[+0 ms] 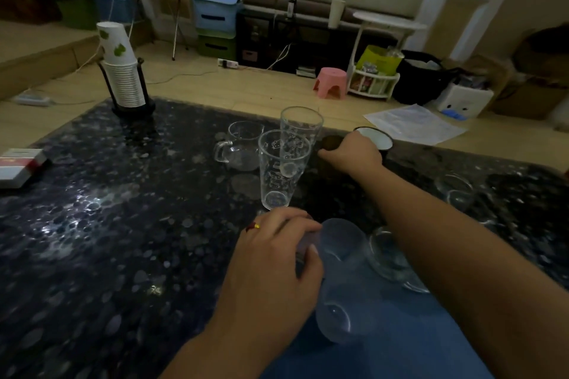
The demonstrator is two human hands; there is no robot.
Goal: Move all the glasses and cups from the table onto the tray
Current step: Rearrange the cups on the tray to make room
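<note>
left hand [277, 258] grips a clear cup [341, 280] near the body; right hand [354, 154] grasps a dark cup [377, 138] at the table's far edge.

The left hand [277, 255] holds a clear glass [341, 280] near the tabletop [107, 224] edge. The right hand [354, 152] grips a dark white-lined cup [377, 138] at the far edge, beside two tall printed glasses [284, 169] and a glass mug [241, 146].

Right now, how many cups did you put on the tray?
None that I can see; no tray shows clearly. The left hand holds a clear glass, and the right hand grips a dark cup. Two tall printed glasses and a glass mug wait on the table.
</note>
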